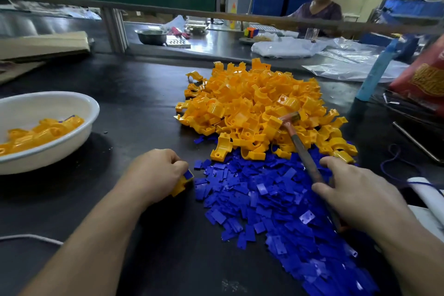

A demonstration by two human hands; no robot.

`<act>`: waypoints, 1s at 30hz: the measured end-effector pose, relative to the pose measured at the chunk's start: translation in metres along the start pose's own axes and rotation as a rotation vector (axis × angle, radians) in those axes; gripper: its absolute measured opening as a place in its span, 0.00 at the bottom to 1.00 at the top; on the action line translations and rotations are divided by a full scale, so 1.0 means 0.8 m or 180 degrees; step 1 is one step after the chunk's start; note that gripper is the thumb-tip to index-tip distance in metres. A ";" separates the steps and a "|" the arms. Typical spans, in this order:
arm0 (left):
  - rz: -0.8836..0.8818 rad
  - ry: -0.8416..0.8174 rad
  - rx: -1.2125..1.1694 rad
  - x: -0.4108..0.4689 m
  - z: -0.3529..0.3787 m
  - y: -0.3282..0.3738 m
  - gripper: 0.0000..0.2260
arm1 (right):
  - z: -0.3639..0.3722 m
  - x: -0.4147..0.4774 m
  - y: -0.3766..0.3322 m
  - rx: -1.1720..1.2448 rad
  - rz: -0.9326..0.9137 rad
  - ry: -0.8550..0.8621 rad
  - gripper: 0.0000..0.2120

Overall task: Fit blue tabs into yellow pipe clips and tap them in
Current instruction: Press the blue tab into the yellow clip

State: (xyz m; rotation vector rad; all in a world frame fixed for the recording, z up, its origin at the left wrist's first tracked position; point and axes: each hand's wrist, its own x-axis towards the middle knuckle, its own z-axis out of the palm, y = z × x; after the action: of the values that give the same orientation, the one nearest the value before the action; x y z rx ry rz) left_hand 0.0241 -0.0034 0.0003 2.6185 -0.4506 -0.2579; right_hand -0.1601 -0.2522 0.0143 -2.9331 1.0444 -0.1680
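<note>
A big heap of yellow pipe clips (254, 103) lies in the middle of the dark table. In front of it spreads a pile of blue tabs (269, 202). My left hand (156, 175) grips one yellow clip with a blue tab in it (184, 181), held down on the table at the left edge of the blue pile. My right hand (360, 194) lies over the handle of a small hammer (305, 156), thumb and fingers around it. The hammer's head (289, 119) rests on the yellow heap.
A white bowl (79, 137) at the left holds several assembled clips. Cardboard lies at the far left, and a blue tube (378, 72) and a red bag (425, 79) stand at the right. A person sits across the table behind plastic sheets.
</note>
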 end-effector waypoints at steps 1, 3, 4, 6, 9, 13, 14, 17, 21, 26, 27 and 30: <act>-0.0029 -0.0019 0.0044 -0.002 -0.002 -0.002 0.12 | 0.000 -0.001 -0.001 -0.0002 -0.0012 0.0005 0.18; -0.0086 -0.0047 0.0171 -0.007 -0.005 -0.007 0.20 | -0.001 -0.001 -0.002 -0.0040 -0.0074 0.0098 0.15; -0.0087 -0.0033 0.0288 -0.011 -0.005 -0.009 0.25 | -0.001 0.000 -0.002 -0.0047 -0.0100 0.0160 0.14; -0.0034 0.0079 0.0488 -0.019 -0.001 -0.012 0.30 | 0.000 0.003 -0.002 0.0028 -0.0119 0.0282 0.14; 0.0061 0.0403 0.0648 -0.028 0.011 -0.009 0.24 | -0.007 -0.001 -0.001 0.0639 -0.0038 0.0319 0.10; 0.0195 0.0674 0.0611 -0.030 0.022 -0.012 0.18 | -0.029 -0.034 -0.015 0.2854 0.0302 -0.0252 0.09; 0.0219 0.0696 0.0594 -0.030 0.023 -0.013 0.18 | -0.033 -0.046 -0.023 0.3074 0.0207 -0.0458 0.10; 0.0221 0.0698 0.0488 -0.028 0.024 -0.018 0.20 | -0.034 -0.075 -0.054 0.3082 -0.0213 -0.1033 0.16; 0.0176 0.0784 0.0337 -0.029 0.024 -0.025 0.21 | -0.020 -0.089 -0.083 0.2505 -0.0650 -0.1100 0.14; 0.0242 0.0798 0.0278 -0.028 0.025 -0.027 0.20 | -0.022 -0.104 -0.100 0.2179 -0.0872 -0.0763 0.21; 0.0233 0.0790 0.0272 -0.027 0.025 -0.028 0.20 | -0.021 -0.107 -0.100 0.2038 -0.0975 -0.0633 0.22; 0.0223 0.0752 0.0280 -0.026 0.024 -0.028 0.19 | -0.015 -0.113 -0.102 0.1395 -0.1296 -0.0569 0.24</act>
State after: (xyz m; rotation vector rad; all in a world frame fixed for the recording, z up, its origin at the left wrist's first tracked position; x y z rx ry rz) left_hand 0.0056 0.0147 -0.0248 2.6687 -0.4792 0.0960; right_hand -0.1797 -0.1316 0.0227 -2.6497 0.3235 -0.1186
